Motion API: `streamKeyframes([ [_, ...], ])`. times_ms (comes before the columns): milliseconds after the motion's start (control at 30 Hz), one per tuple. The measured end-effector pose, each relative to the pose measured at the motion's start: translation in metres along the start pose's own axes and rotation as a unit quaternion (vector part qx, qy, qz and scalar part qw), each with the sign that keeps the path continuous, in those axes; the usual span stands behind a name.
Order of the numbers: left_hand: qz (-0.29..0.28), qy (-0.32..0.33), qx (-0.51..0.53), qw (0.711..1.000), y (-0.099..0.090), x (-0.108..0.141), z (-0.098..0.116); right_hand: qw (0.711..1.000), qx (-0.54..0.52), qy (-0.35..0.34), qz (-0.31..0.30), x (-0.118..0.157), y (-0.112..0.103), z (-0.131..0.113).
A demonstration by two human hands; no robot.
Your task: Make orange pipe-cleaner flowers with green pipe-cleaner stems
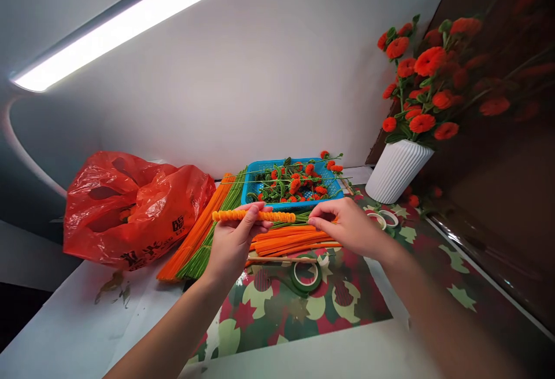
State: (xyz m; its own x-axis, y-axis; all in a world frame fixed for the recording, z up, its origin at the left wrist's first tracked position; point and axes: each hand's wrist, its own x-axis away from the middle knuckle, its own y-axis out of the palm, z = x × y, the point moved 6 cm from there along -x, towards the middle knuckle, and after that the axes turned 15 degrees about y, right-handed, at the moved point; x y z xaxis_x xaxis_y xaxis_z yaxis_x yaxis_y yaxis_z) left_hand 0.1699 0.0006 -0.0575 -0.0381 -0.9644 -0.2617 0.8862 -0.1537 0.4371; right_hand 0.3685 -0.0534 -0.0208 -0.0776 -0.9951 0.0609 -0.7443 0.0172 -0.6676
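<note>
A light-orange coiled pipe cleaner [277,216] lies level across my left hand [236,234], whose thumb and fingers close around it near its middle. To the right, my right hand [342,223] is closed in a pinch just beyond the coil's right end. What sits between those fingertips, if anything, is too small to make out. Beneath the hands lies a bundle of orange pipe cleaners [290,242], with some green stems [299,217] showing behind it. A roll of green tape [306,275] rests on the patterned mat closer to me.
A blue basket [244,194] full of small orange flowers stands behind my hands. At left are a red plastic bag [143,211] and long orange and green pipe cleaners [202,231]. On the right, a white vase [398,172] holds orange flowers, near white tape rolls [388,219]. A lamp [139,23] hangs above.
</note>
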Motion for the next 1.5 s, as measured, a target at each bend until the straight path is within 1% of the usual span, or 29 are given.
streamKeyframes([
  [300, -0.005, -0.001, -0.017, 1.000, 0.002, 0.003, -0.001, 1.000, 0.002, -0.007, -0.001, 0.002, 0.001, -0.004],
  [500, -0.013, -0.004, -0.030, 0.999, 0.003, 0.003, -0.002, 1.000, 0.002, 0.012, 0.009, 0.005, 0.000, -0.006],
  [800, -0.008, -0.004, -0.044, 0.999, 0.001, 0.004, -0.003, 1.000, 0.000, 0.006, 0.016, 0.006, -0.001, -0.008],
  [967, -0.008, -0.009, -0.041, 0.999, 0.004, 0.006, -0.002, 1.000, -0.010, -0.002, 0.011, 0.006, 0.001, -0.010],
  [1267, -0.033, -0.029, -0.044, 0.998, 0.010, 0.015, -0.008, 0.999, -0.038, 0.017, -0.032, 0.008, 0.014, -0.011],
  [1400, -0.018, -0.034, -0.036, 0.999, 0.008, 0.011, -0.006, 0.998, -0.042, 0.014, -0.044, 0.008, 0.012, -0.011],
  [1500, 0.008, -0.026, -0.023, 0.999, 0.004, 0.006, -0.003, 0.998, -0.028, 0.013, -0.058, 0.007, 0.007, -0.007],
])
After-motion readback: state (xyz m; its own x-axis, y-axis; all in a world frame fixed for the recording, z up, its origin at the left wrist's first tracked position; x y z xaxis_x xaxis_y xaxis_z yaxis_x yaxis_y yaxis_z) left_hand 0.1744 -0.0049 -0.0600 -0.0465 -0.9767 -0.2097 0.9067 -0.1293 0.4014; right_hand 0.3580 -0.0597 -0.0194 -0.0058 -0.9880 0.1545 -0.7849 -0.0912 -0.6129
